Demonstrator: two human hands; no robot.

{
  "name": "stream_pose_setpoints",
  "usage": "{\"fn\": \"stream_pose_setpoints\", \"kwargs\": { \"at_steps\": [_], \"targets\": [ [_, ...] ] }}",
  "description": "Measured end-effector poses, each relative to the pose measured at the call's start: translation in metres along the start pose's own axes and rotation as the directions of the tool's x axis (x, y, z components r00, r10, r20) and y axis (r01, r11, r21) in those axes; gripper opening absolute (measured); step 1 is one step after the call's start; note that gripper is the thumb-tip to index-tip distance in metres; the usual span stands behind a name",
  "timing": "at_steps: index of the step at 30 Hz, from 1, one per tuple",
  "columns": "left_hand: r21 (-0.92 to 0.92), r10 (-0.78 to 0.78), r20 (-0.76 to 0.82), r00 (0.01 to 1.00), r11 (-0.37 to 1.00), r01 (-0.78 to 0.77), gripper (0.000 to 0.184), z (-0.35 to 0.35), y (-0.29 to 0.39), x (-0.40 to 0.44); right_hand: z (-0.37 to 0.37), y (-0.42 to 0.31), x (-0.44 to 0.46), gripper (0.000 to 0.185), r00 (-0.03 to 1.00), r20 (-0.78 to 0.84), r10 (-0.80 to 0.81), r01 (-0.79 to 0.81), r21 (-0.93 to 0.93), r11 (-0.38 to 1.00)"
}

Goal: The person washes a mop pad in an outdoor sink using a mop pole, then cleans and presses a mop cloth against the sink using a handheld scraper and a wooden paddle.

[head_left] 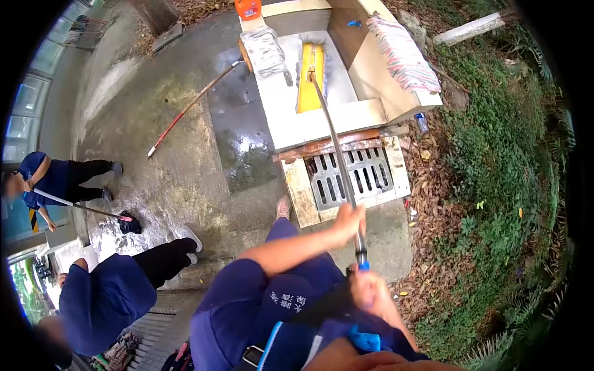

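A long metal pole (339, 148) runs from my hands up to a flat yellow mop head (311, 77) with grey fringe, which lies in a white-tiled basin (328, 117). My left hand (349, 226) is wrapped round the pole above the floor grate. Nearer my body, my right hand (370, 289) is closed round the pole's end, just below a blue collar.
A metal drain grate (352, 176) lies before the basin. Cloth mops (263, 52) (405, 55) rest on its walls, beside an orange container (247, 8). A red-and-white pole (185, 111) leans at left. Two people (52, 179) (111, 297) stand left, one holding a mop.
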State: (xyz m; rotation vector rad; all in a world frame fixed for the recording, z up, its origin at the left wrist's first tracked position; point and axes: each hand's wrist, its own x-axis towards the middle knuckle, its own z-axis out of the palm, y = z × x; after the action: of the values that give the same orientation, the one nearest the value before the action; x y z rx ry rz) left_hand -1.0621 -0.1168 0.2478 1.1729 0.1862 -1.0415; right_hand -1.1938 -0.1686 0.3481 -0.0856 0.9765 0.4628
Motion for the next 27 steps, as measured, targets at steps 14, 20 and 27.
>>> {"fn": "stream_pose_setpoints", "kwargs": {
  "at_steps": [14, 20, 27],
  "targets": [
    [0.123, -0.055, 0.007, 0.998, 0.991, 0.054, 0.029, -0.022, -0.003, 0.055, -0.013, -0.016, 0.042, 0.015, 0.993, -0.109, -0.055, 0.054, -0.017, 0.998],
    [0.095, 0.063, -0.037, 0.997, 0.994, -0.059, 0.031, -0.052, 0.035, 0.104, 0.034, -0.036, 0.092, 0.012, 0.966, 0.207, -0.155, 0.156, 0.015, 0.988],
    [0.236, 0.017, 0.000, 1.000, 0.972, -0.017, 0.025, -0.040, 0.015, 0.033, 0.010, 0.004, 0.050, 0.019, 0.997, 0.073, -0.005, -0.006, 0.151, 0.989]
  ]
}}
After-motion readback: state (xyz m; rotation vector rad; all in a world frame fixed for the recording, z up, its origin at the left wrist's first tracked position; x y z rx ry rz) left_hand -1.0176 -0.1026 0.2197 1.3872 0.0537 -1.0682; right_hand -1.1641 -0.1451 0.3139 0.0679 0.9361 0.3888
